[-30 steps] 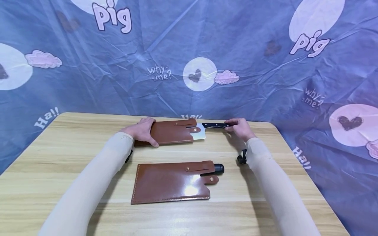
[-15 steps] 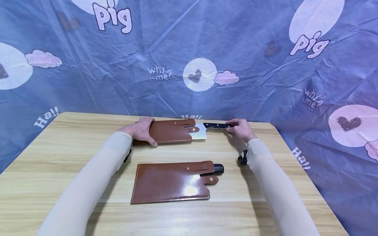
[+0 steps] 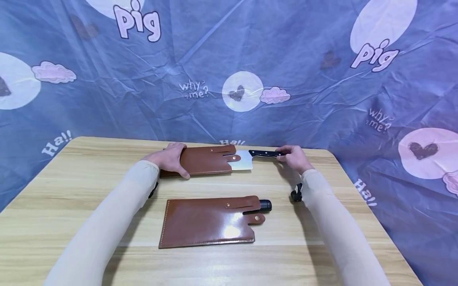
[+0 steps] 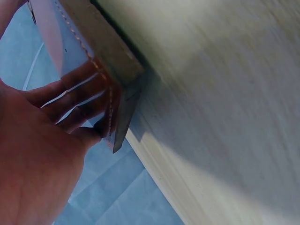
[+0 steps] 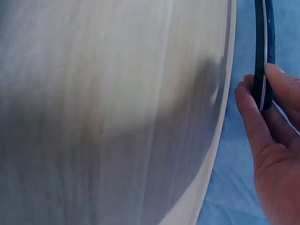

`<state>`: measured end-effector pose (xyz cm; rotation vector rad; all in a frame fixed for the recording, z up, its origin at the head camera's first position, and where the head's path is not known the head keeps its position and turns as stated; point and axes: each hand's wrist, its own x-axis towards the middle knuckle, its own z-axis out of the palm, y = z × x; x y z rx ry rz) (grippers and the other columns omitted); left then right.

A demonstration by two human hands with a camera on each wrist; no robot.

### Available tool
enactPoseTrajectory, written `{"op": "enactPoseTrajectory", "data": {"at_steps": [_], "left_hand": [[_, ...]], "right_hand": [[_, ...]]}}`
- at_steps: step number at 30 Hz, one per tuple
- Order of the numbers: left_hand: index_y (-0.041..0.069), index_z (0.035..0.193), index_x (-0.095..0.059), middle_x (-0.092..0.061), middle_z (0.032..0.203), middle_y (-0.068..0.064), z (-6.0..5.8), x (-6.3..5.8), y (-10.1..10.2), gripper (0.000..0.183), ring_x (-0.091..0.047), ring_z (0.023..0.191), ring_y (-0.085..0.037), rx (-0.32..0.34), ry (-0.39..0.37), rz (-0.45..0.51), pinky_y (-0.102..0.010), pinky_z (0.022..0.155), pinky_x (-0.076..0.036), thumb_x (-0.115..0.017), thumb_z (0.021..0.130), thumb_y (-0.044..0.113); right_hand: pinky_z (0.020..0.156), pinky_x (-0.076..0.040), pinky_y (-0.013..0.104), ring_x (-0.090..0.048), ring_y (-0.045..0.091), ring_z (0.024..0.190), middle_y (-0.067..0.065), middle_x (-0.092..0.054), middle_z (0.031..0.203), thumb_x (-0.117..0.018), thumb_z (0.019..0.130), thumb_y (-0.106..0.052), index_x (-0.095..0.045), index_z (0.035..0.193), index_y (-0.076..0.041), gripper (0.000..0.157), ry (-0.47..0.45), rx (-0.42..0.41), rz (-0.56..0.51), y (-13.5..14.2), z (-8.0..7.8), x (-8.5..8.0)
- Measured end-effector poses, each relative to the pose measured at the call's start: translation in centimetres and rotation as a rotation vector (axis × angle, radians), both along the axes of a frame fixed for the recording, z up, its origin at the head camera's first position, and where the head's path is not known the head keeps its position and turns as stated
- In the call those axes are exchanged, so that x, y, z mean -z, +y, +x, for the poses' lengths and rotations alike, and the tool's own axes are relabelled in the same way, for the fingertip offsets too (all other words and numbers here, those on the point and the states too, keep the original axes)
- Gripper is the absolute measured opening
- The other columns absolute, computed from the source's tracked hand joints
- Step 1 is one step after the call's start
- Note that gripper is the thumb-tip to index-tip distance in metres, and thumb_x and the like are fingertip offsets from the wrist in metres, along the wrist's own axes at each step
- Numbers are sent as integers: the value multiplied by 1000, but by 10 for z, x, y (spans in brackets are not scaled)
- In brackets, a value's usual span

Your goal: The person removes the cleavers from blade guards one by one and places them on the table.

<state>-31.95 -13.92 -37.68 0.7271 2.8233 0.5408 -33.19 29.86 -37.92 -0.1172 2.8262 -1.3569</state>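
Note:
A brown leather knife sheath (image 3: 205, 162) lies near the table's back edge. My left hand (image 3: 169, 157) holds its left end, thumb at the near edge and the other fingers across toward the far edge. Out of the sheath's right end sticks a cleaver (image 3: 243, 160), part of its steel blade bare and the rest hidden inside. Between thumb and fingers, my right hand (image 3: 294, 157) pinches the end of the black riveted handle (image 3: 266, 154). The right wrist view shows this pinch on the handle (image 5: 260, 51) closely.
Nearer the front, a second brown sheath (image 3: 207, 222) lies flat, with a black rounded handle end (image 3: 265, 205) showing at its right. A blue printed cloth (image 3: 143, 99) hangs behind the wooden table (image 3: 286, 246).
My right hand has drawn the cleaver a little to the right, so more blade shows. The held sheath has slid slightly left with my left hand.

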Motion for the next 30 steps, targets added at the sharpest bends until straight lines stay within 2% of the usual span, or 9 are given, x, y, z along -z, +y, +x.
{"op": "enactPoseTrajectory", "data": {"at_steps": [8, 20, 30], "left_hand": [[-7, 134, -27, -30, 134, -20, 0, 0, 0, 112, -24, 122, -33, 4, -6, -2, -45, 98, -26, -81, 52, 48], [-6, 135, -26, -29, 135, -19, 2, 2, -3, 112, -23, 123, -33, -9, -18, -4, -45, 98, -26, -80, 53, 47], [-6, 134, -26, -29, 134, -20, 3, 2, -7, 111, -23, 122, -34, -6, -28, -8, -46, 97, -27, -80, 54, 48]], "right_hand": [[98, -28, 40, -40, 27, 116, 15, -52, 122, -64, 80, -6, -59, 117, -2, 38, -7, 10, 28, 7, 2, 2], [94, -32, 40, -43, 28, 111, 16, -53, 120, -63, 80, -4, -60, 113, -2, 33, -15, 15, 60, 6, 1, 3], [87, -36, 38, -48, 27, 101, 18, -56, 112, -62, 81, -3, -60, 109, -1, 29, -30, 10, 83, 4, 4, 3]]}}
